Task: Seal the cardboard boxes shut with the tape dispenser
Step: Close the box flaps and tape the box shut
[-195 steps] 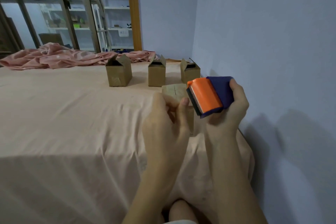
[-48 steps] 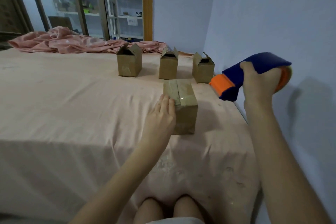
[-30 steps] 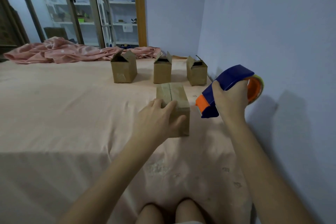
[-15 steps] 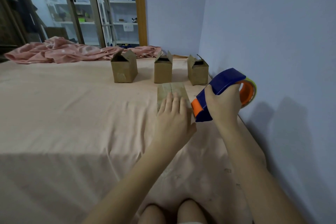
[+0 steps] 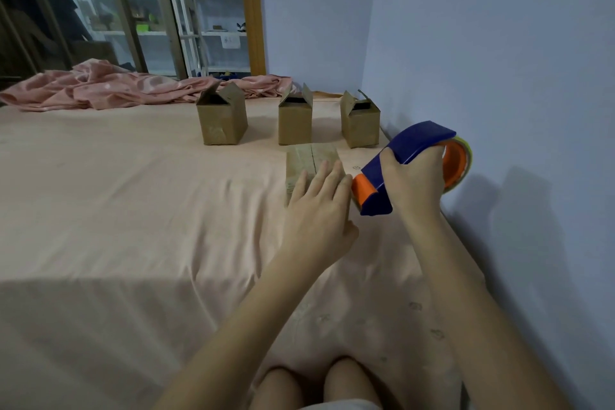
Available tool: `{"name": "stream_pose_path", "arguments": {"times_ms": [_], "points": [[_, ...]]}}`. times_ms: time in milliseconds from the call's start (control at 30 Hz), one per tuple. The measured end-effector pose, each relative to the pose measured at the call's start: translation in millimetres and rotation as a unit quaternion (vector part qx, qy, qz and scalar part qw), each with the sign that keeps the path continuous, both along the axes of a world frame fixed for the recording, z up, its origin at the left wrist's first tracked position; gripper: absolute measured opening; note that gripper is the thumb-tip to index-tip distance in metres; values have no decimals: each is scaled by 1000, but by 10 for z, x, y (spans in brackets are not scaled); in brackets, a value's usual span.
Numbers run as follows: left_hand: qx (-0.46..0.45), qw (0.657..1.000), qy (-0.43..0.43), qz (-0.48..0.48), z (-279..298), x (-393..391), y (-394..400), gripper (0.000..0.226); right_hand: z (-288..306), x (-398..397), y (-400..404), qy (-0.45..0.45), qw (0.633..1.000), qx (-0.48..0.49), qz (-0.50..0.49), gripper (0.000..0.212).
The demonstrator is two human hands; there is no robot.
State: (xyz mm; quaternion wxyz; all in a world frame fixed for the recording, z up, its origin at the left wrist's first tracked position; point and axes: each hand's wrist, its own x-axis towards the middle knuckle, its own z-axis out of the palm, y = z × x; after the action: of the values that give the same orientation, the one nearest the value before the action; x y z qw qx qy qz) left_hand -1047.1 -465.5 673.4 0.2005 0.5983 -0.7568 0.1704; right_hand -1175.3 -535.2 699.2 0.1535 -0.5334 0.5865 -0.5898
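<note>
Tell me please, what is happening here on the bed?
A person is sealing small cardboard boxes with tape. The left hand lies flat, fingers straight, on the near box, whose flaps are closed. The right hand grips a tape dispenser right beside that box. Three more boxes, left, middle and right, stand behind in a row with flaps open, not yet sealed.

No readable text, labels or numbers anywhere. Faint marks on the closed cardboard box (image 5: 311,160) top are too blurred to read.
</note>
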Motion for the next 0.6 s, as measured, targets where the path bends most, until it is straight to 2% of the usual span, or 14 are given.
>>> {"name": "stream_pose_path", "arguments": {"times_ms": [133, 267, 433, 600], "points": [[-11, 1000, 6, -10, -39, 50, 27, 59, 78, 14, -16, 31, 999, 21, 11, 50], [-21, 999, 37, -13, -7, 52, 12, 48, 179, 98, -42, 132, 991, 14, -12, 35], [-16, 1000, 21, -14, -6, 37, -19, 47, 247, 111, -90, 216, 976, 19, -27, 41], [-18, 999, 32, -13, 14, -59, -61, 52, 265, 55, -143, 254, 966, 7, -39, 31]]}}
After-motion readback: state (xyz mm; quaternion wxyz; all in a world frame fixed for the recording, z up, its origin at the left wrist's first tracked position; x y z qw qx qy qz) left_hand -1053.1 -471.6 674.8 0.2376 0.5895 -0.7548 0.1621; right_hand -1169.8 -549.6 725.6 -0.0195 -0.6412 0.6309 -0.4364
